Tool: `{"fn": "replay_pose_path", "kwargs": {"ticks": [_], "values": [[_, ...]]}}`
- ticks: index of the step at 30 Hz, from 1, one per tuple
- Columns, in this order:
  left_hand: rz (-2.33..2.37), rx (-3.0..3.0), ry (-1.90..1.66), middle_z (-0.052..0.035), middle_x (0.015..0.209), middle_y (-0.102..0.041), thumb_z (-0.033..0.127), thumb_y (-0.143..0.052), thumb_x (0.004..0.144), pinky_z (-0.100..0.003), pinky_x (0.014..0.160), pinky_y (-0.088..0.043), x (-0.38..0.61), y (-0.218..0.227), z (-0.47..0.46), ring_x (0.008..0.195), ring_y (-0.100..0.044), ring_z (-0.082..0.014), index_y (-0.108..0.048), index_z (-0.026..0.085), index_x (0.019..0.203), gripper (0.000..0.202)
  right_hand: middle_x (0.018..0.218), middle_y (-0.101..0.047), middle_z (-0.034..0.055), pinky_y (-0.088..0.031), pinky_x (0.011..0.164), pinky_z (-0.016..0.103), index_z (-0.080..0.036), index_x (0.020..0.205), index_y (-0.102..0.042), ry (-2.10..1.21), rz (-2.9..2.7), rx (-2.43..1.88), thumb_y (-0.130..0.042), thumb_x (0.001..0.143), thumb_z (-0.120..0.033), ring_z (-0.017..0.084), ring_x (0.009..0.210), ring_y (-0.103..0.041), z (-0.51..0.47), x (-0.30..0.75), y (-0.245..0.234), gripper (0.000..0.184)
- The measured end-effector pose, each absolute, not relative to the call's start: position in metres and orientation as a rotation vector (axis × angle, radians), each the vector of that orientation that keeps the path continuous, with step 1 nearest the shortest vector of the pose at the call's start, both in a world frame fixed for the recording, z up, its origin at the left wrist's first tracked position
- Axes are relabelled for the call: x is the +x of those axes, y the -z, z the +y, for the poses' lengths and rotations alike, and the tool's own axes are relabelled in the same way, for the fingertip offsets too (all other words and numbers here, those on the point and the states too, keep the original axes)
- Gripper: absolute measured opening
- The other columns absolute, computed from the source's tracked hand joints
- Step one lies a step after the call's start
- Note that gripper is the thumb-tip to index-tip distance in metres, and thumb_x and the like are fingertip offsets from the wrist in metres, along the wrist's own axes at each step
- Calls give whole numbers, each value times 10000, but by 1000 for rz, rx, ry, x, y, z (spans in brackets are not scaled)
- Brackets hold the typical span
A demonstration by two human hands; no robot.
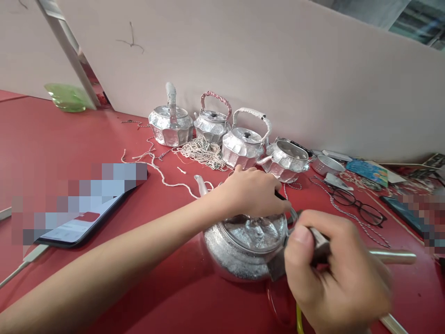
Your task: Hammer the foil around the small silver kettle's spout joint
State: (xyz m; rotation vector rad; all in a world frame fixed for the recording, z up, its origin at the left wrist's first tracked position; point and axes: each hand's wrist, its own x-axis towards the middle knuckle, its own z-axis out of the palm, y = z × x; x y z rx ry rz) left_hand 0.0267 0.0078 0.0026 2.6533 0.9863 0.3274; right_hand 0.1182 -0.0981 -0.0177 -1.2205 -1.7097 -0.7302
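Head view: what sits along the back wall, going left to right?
Green dish, kettle with upright silver handle, pink-handled kettle, white-handled kettle, fourth kettle, small strainer, blue card.

Two bare hands here. The left hand point(252, 192) comes with a long bare forearm point(121, 269) behind the fingers point(273, 195), uncovered all the way back to the frame edge, slim at the wrist and wider further back. The knuckles above those fingers read clearly. The right hand point(337, 273) only shows back to about the wrist, and it's pretty motion-blurred, so its fingers smear together. The thumb point(297, 246) beside them is the sharpest bit: broad, rounded tip, with what looks like a short nail.
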Motion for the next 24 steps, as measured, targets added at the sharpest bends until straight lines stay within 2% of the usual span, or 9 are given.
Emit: {"fn": "replay_pose_path", "kwargs": {"ticks": [2, 6, 11, 15, 20, 24], "values": [[987, 2653, -336, -47, 695, -565, 525, -386, 716, -489, 799, -357, 27, -3, 8, 764, -523, -221, -547, 187, 664, 378, 497, -466, -63, -321, 470, 189, -162, 792, -519, 730, -1697, -1211, -467, 779, -178, 25, 414, -354, -98, 118, 19, 56], [984, 2674, -343, -43, 696, -567, 512, -392, 719, -479, 803, -353, 26, -3, 8, 759, -521, -211, -542, 186, 658, 364, 474, -435, -74, -277, 424, 190, -172, 770, -513, 768, -1730, -1243, -466, 779, -181, 23, 401, -319, -98, 119, 18, 49], [957, 2709, -338, -40, 725, -581, 513, -339, 756, -440, 772, -364, 24, -3, 8, 753, -525, -203, -547, 186, 657, 400, 545, -490, -56, -338, 447, 143, -155, 781, -522, 599, -1561, -1245, -466, 776, -184, 7, 446, -425, -103, 126, 10, 63], [907, 2719, -292, -34, 689, -582, 528, -323, 768, -392, 709, -378, 23, -6, 7, 688, -518, -186, -557, 183, 661, 431, 539, -488, -61, -340, 426, 144, -158, 787, -533, 499, -1551, -1239, -491, 769, -180, 8, 433, -431, -106, 127, 2, 50], [824, 2562, -192, -32, 753, -626, 541, -296, 809, -307, 655, -391, 19, -17, 5, 699, -538, -167, -627, 204, 825, 473, 440, -417, -100, -299, 429, 141, -180, 747, -531, 692, -1692, -1241, -494, 797, -195, -7, 385, -349, -104, 126, -2, 65], [850, 2507, -284, -22, 845, -631, 543, -302, 829, -292, 679, -397, 16, -22, 3, 777, -545, -169, -614, 236, 934, 450, 440, -417, -89, -281, 410, 163, -161, 679, -513, 595, -1742, -1220, -473, 802, -204, -2, 375, -344, -101, 123, 3, 136]]}}
